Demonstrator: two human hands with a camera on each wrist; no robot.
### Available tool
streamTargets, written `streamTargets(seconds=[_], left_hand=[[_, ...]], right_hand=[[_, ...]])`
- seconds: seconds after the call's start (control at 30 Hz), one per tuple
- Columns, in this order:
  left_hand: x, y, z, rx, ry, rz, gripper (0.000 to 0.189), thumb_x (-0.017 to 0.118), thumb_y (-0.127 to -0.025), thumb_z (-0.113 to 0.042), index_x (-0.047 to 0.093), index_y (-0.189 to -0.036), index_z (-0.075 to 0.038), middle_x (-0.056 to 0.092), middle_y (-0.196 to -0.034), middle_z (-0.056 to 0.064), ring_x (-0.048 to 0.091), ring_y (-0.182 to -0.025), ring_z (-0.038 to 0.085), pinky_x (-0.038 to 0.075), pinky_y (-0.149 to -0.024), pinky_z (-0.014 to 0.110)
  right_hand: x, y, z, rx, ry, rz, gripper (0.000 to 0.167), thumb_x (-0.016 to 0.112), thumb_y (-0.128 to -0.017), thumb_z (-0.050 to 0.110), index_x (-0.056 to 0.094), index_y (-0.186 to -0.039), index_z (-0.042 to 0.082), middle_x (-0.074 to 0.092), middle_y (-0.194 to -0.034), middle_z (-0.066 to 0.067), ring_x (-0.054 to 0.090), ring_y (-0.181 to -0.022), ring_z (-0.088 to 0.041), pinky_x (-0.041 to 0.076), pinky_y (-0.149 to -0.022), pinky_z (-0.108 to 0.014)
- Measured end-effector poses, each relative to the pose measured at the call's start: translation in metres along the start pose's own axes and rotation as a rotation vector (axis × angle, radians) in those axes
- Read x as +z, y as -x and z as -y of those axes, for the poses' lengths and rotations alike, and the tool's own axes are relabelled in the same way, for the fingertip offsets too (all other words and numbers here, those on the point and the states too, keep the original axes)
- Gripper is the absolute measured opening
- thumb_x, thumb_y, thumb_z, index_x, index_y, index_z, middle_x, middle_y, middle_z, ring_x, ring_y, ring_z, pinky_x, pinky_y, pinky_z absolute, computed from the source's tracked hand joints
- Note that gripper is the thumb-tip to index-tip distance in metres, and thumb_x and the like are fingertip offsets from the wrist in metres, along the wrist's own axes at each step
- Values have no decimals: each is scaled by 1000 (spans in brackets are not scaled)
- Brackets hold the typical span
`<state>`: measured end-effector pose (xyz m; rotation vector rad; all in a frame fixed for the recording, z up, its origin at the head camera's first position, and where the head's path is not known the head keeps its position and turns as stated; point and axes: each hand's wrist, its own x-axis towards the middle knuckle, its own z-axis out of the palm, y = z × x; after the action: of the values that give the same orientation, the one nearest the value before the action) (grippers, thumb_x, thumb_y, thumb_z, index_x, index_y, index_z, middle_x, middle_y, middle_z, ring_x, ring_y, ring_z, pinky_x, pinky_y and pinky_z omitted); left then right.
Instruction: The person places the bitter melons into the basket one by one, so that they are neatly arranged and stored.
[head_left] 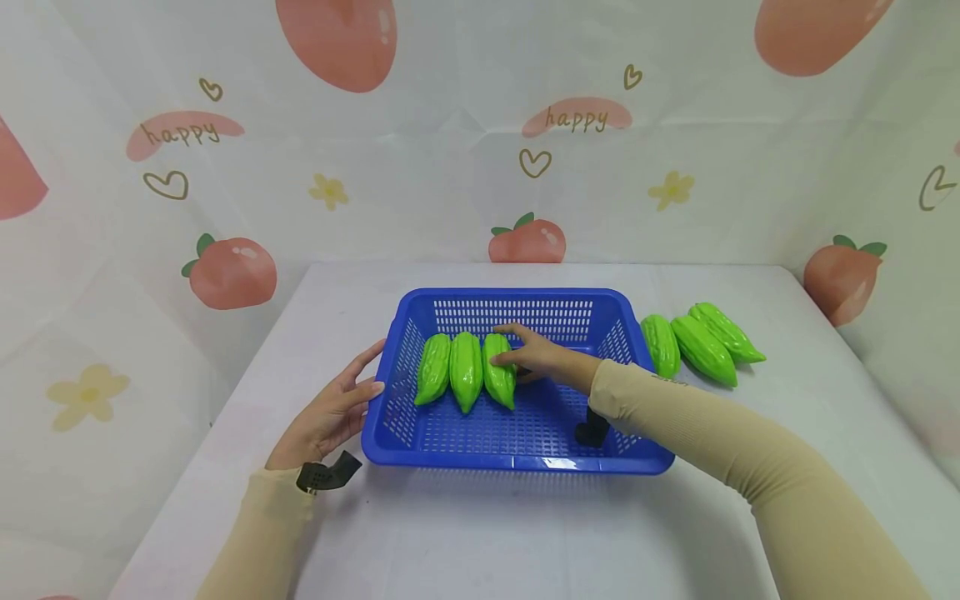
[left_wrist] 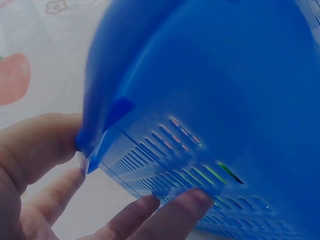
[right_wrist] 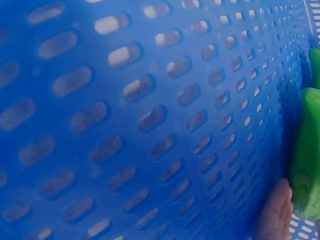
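A blue plastic basket (head_left: 517, 461) with slotted sides stands on the table. Three green bitter gourds lie side by side in its left half: a left one (head_left: 433, 371), a middle one (head_left: 467, 373) and a right one (head_left: 498, 390). My right hand (head_left: 536, 354) reaches into the basket and grips the right gourd, thumb and fingers around its upper part. In the right wrist view, fingertips (right_wrist: 276, 210) touch the side of that gourd (right_wrist: 306, 155). My left hand (head_left: 330, 415) holds the basket's left rim, the thumb at the edge and other fingers against the outer wall (left_wrist: 200, 90).
Three more green bitter gourds lie right of the basket: a near one (head_left: 661, 346), a middle one (head_left: 705, 350) and a far one (head_left: 726, 332). A white cloth (head_left: 450, 533) covers the table. A patterned curtain (head_left: 435, 200) hangs behind.
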<state>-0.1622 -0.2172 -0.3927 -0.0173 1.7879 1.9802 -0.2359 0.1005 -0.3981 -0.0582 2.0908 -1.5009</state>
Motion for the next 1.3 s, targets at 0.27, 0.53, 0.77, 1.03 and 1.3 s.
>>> streamTargets(seconds=[0.27, 0.53, 0.77, 1.03, 1.3], left_hand=[[-1, -1, 1, 4, 11, 10, 73, 60, -96, -18, 20, -153, -40, 57, -123, 5, 69, -100, 20, 57, -84, 36], [-1, -1, -1, -2, 13, 12, 72, 60, -96, -18, 21, -153, -39, 57, -122, 5, 69, -97, 18, 57, -84, 34], [-3, 0, 0, -10, 23, 18, 70, 59, -97, -17, 22, -152, -40, 57, -122, 5, 70, -94, 18, 58, -82, 33], [-4, -1, 1, -20, 36, 37, 69, 57, -98, -17, 21, -152, -41, 56, -117, 5, 69, -88, 15, 58, -81, 30], [-4, -1, 0, -24, 39, 42, 68, 55, -99, -17, 21, -152, -42, 55, -121, 5, 69, -90, 14, 57, -83, 31]], right_hand=[[-1, 0, 0, -1, 71, -3, 67, 65, -92, 18, 31, -149, 17, 34, -148, -25, 49, -125, -45, 45, -101, -56], [-1, -2, -1, 13, 85, -8, 67, 66, -91, 20, 32, -149, 20, 31, -151, -22, 45, -128, -45, 46, -100, -56], [-1, -2, -2, 15, 72, -4, 68, 66, -91, 19, 32, -150, 20, 31, -151, -22, 45, -129, -45, 45, -101, -56], [-1, -1, -1, 17, 81, -8, 68, 67, -90, 20, 33, -149, 21, 34, -150, -22, 47, -127, -44, 46, -100, -55], [-2, -1, 0, 12, 83, -6, 68, 66, -91, 19, 32, -150, 20, 32, -151, -22, 47, -127, -44, 47, -99, -55]])
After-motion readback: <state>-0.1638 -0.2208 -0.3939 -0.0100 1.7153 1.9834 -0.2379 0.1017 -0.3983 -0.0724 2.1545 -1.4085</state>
